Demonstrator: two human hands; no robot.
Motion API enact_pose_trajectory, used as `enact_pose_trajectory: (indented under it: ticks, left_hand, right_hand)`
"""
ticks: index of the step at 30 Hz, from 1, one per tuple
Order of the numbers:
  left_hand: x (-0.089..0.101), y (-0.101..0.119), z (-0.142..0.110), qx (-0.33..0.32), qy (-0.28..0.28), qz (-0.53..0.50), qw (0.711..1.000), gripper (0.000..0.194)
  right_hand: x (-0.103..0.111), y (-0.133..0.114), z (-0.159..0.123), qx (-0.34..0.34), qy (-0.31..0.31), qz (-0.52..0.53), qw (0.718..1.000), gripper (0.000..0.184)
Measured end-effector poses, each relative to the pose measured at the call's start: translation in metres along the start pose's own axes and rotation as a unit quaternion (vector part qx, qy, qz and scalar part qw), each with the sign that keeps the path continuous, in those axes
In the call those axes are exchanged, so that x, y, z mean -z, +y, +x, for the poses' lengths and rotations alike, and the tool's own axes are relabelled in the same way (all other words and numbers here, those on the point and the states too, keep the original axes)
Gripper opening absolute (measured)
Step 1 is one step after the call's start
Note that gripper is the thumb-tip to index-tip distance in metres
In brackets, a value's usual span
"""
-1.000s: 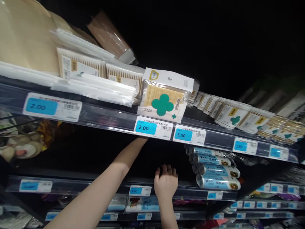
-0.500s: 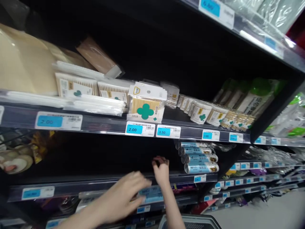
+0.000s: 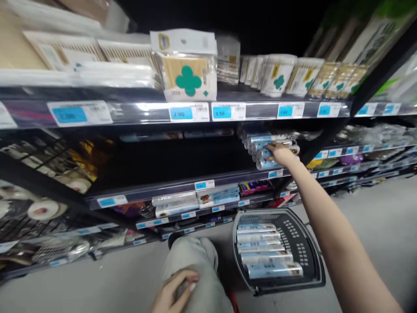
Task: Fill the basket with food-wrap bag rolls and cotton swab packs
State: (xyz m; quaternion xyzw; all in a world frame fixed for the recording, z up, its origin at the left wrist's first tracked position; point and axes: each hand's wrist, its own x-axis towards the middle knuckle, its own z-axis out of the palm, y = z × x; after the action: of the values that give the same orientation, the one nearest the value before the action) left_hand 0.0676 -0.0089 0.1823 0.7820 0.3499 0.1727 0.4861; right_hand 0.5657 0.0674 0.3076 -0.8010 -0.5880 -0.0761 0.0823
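My right hand (image 3: 280,153) reaches into the middle shelf, its fingers closed over a blue-and-white wrapped roll in a stack of several such rolls (image 3: 264,140). The kind of film or bags inside the wrapping cannot be read. Low in the view, my left hand (image 3: 177,289) rests by my grey-trousered knee (image 3: 192,256); its fingers are loosely bent and apart, with nothing seen in them. On the floor right of my knee stands a grey basket (image 3: 314,271), with several similar blue-and-white rolls (image 3: 273,269) lying side by side inside.
Above, a shelf holds a toothpick pack (image 3: 187,78), cotton swab packs (image 3: 276,76) and price labels (image 3: 189,112). Below my right hand are more rolls (image 3: 215,198). A dark shelf post (image 3: 368,82) slants down at the right. Tape-like rolls (image 3: 44,209) hang at left.
My right hand has moved right onto the stacked rolls. My left hand has dropped from the shelf front to my knee. The view has tilted down, bringing the basket's contents into sight.
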Motion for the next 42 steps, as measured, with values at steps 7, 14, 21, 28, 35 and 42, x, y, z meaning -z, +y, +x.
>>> enact_pose_trajectory:
  ticks: [7,14,21,28,35,42]
  left_hand:
    - [-0.022,0.027,0.031,0.003,-0.055,-0.155,0.986,0.029]
    - [-0.074,0.036,0.076,0.010,-0.131,-0.506,0.853,0.089]
    - [-0.135,0.002,0.032,0.108,-0.086,-0.539,0.831,0.056]
    - [-0.124,-0.011,0.010,0.110,-0.054,-0.582,0.804,0.053]
    - [-0.104,-0.015,-0.004,0.094,0.031,-0.586,0.804,0.046]
    - [-0.108,-0.020,0.002,0.112,0.094,-0.611,0.778,0.032]
  right_hand:
    - [0.035,-0.061,-0.072,0.087,0.134,-0.042,0.986,0.056]
    - [0.009,-0.161,-0.214,0.254,-0.093,-0.032,0.962,0.053]
    - [-0.045,-0.125,-0.301,0.068,-0.150,0.196,0.967,0.056]
    - [-0.103,-0.069,-0.399,-0.125,-0.116,0.543,0.822,0.079]
    - [-0.267,0.000,-0.486,-0.186,-0.210,0.093,0.955,0.065]
    - [-0.326,0.019,-0.509,-0.096,-0.258,-0.029,0.961,0.038]
